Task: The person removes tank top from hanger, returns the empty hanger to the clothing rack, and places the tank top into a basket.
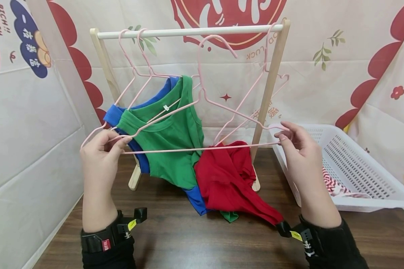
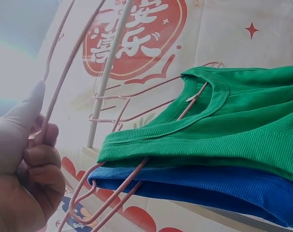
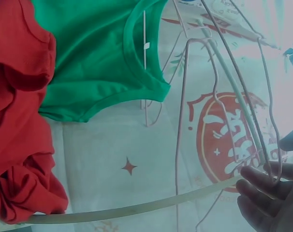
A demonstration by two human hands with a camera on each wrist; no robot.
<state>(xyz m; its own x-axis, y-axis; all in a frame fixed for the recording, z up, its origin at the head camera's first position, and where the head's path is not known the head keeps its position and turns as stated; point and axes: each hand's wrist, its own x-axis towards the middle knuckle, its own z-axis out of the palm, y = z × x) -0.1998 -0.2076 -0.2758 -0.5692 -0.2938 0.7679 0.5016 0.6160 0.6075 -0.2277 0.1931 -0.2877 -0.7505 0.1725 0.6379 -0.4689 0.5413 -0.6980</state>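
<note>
Both hands hold up a pink clothes hanger [image 1: 202, 82] in front of the rack, its hook upward and off the rail. My left hand [image 1: 101, 155] pinches its left end between thumb and fingers. At the other end, my right hand [image 1: 299, 155] grips the hanger's right corner; in the right wrist view the fingers [image 3: 262, 188] lie under that corner. Behind it, a green tank top [image 1: 175, 138] and a blue top [image 1: 112, 115] hang on pink hangers on the rack. Low in the middle, a red garment [image 1: 222, 175] lies crumpled on the table, partly over the hanging tops' lower edges.
The wooden rack has a white rail [image 1: 188, 32]. Another pink hanger [image 1: 245, 97] hangs bare at its right end. To the right stands a white basket [image 1: 367, 160] holding a red-and-white patterned cloth [image 1: 333, 183]. Printed cloth surrounds the brown table [image 1: 188, 243].
</note>
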